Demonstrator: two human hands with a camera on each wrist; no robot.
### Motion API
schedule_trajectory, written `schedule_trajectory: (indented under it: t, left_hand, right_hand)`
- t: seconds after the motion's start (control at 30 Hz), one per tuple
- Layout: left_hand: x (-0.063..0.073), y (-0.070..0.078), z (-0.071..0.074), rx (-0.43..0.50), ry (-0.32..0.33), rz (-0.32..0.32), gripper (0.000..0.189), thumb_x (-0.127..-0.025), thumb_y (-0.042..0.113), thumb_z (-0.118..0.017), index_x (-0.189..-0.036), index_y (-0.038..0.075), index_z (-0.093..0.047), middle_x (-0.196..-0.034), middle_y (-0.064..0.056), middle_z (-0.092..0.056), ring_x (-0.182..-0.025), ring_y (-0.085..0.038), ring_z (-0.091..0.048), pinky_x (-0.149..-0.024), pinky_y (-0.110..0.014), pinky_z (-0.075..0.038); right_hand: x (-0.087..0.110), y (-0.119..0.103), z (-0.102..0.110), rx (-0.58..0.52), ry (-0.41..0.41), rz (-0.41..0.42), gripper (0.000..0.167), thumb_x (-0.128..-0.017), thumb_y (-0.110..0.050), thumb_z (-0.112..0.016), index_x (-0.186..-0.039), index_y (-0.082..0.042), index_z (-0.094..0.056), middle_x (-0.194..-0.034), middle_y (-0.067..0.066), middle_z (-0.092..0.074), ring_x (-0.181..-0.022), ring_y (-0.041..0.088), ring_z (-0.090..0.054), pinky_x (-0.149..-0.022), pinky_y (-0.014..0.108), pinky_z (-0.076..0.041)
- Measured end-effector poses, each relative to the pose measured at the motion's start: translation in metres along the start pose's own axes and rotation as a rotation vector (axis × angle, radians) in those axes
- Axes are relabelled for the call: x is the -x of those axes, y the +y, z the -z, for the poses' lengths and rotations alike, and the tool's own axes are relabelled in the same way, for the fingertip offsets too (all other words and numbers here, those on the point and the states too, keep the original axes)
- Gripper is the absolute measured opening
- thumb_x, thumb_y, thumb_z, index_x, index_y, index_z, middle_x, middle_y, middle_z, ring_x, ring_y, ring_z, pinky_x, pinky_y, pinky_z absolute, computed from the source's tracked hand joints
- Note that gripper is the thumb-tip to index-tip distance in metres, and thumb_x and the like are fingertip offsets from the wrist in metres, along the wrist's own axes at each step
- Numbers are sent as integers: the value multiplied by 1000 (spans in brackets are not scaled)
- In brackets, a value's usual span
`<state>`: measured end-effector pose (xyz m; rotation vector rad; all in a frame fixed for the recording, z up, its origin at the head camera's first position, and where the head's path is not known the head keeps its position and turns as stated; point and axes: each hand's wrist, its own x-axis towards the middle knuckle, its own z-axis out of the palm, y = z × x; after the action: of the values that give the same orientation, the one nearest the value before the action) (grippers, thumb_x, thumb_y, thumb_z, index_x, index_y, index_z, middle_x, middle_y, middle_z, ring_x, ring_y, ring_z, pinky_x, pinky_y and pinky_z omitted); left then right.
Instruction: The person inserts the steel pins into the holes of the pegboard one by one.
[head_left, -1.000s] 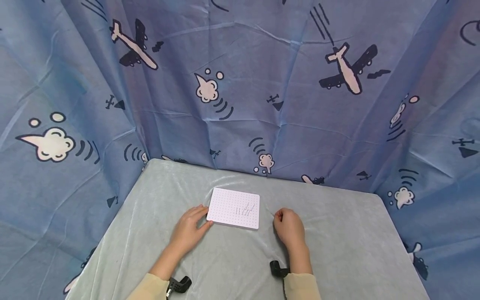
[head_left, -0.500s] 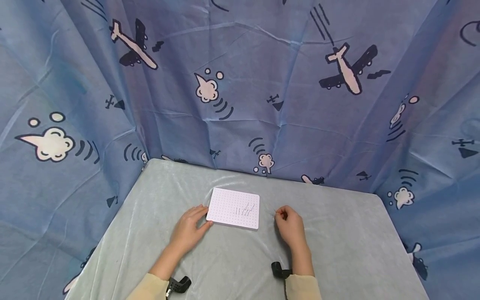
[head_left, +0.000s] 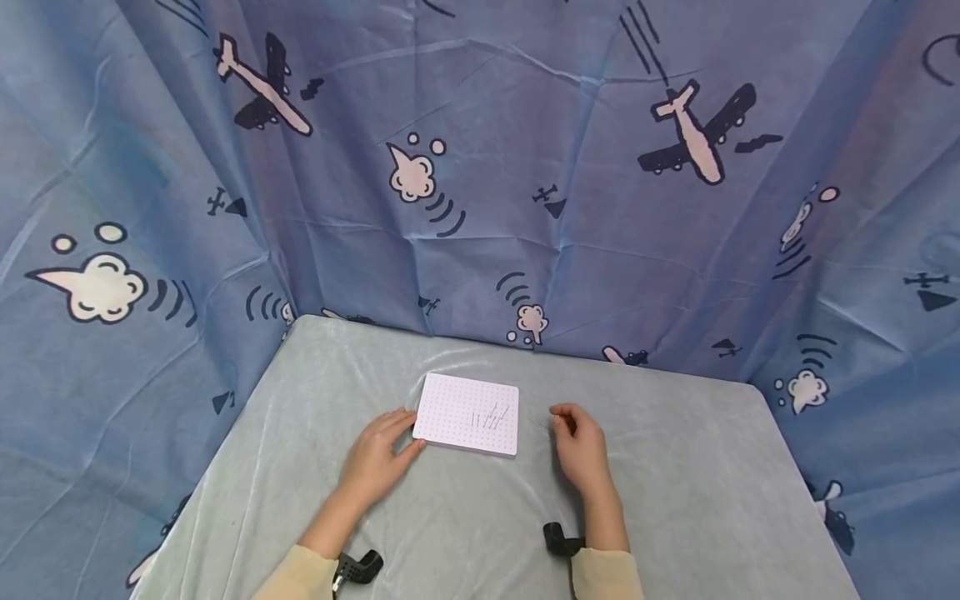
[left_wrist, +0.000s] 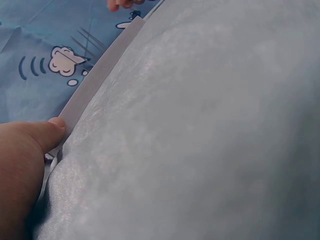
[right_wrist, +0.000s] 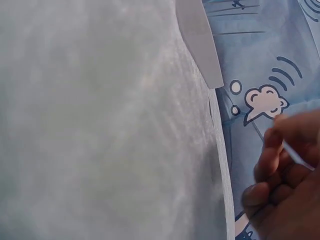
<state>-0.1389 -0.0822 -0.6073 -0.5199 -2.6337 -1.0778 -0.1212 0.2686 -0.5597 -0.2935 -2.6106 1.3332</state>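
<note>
A white board point(head_left: 450, 408) with a grid of small holes lies on the cloth-covered table. Several thin, dark, needle-like rods point(head_left: 491, 415) stand up from its right half, some upright and some leaning. My left hand point(head_left: 375, 450) holds the board's near left corner, fingers along the left side and thumb point(left_wrist: 55, 130) against the front edge. To the right of the board, my right hand point(head_left: 581, 446) pinches one thin rod point(head_left: 538, 422), which points toward the board. The right wrist view shows this rod crossing the curled fingers point(right_wrist: 270, 150).
Pale grey-green cloth point(head_left: 465, 525) covers the table. Blue curtains point(head_left: 480, 167) printed with airplanes and clouds hang behind it and along both sides. A black wrist camera point(head_left: 360, 569) sits by the left sleeve, another point(head_left: 561, 540) by the right.
My right hand has risen slightly, and its fingers have shifted on the thin rod, which now shows more plainly. The left hand and the board stay in place; the head view has tilted slightly.
</note>
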Motion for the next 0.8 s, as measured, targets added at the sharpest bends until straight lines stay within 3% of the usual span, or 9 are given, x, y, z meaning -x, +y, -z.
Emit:
schedule_trajectory:
  t: [0.2,0.57,0.8]
  left_hand:
    - [-1,-1,1,0,-5,5,51,-91,26,-92,-135,5,-77,-140,-13,-73,-139,-38,-62,-121,-56,-48]
    - [-3,-4,0,9,5,-33,49,-92,26,-92,-133,4,-77,-139,-14,-74,-137,-36,-64,-121,-51,-49]
    - [-3,-5,-1,17,11,-44,48,-92,25,-92,-132,4,-78,-138,-13,-74,-136,-35,-65,-120,-50,-50]
  right_hand:
    - [2,-11,-8,-130,56,72,9,-99,0,-72,-107,0,-74,-94,11,-72,-81,18,-61,-69,20,-49]
    - [5,-21,-32,-280,30,138,18,-93,9,-77,-108,0,-78,-91,12,-75,-79,17,-65,-69,17,-53]
    - [6,-26,-41,-199,17,200,12,-94,4,-80,-104,-3,-78,-90,5,-76,-79,17,-68,-67,21,-55]
